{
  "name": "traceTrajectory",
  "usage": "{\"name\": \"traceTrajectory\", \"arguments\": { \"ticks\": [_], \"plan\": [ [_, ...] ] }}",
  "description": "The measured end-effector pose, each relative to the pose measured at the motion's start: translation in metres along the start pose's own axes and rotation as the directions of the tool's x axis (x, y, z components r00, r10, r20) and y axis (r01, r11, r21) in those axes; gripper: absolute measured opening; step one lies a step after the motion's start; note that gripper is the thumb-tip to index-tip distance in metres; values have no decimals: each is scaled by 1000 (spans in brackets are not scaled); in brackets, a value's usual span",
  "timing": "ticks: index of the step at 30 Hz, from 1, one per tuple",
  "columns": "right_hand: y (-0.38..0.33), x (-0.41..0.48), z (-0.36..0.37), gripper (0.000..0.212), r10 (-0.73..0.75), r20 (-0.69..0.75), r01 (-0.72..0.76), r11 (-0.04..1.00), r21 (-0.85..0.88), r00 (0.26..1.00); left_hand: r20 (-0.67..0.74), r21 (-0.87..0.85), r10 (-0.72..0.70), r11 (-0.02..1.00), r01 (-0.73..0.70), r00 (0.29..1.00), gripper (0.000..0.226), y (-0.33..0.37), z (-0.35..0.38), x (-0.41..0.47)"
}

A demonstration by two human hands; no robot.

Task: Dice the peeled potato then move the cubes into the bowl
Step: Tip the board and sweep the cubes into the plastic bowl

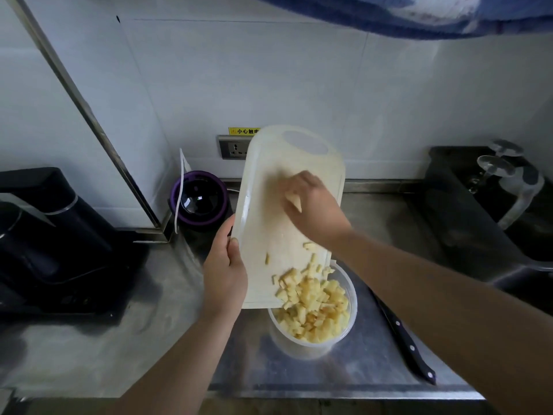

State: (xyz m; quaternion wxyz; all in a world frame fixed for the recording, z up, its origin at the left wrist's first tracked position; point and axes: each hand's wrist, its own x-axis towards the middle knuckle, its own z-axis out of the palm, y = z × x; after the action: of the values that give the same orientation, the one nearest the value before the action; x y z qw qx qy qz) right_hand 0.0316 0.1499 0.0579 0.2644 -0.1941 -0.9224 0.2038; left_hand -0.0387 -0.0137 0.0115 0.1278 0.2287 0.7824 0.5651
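Steel counter (89, 339): black appliance (51, 244) left; purple-rimmed blender base (200, 202) below wall socket (233, 147) and yellow label (244, 131); black rack (466, 205) with upturned glasses (493, 169) right.

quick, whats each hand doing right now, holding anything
Left hand: grips the left edge of the white plastic cutting board, tilted over the clear plastic bowl.
Right hand: open, blurred, pressed on the board, holds nothing.

Your potato cubes (317, 313) are small, pale yellow dice. Most are heaped in the bowl (299, 350), a round translucent plastic tub standing upright. A few more lie on the low end of the white cutting board (269, 223). It tilts steeply, its lower edge over the bowl's far-left rim and its oval handle hole high beyond the bowl.
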Motion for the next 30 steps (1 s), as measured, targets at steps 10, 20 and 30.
{"name": "traceTrajectory", "arguments": {
  "ticks": [10,20,30],
  "plan": [
    [19,-43,18,12,45,291,-45,999,-7,956,-61,-6,7,1000,-8,998,44,-2,-11,0],
    [28,-121,37,20,168,420,-161,986,-53,892,-64,-17,35,999,-36,997,43,2,-8,-4],
    [-23,-63,16,16,-160,178,159,987,19,971,-8,-26,126,992,-126,992,43,14,-1,-13]
  ]
}}
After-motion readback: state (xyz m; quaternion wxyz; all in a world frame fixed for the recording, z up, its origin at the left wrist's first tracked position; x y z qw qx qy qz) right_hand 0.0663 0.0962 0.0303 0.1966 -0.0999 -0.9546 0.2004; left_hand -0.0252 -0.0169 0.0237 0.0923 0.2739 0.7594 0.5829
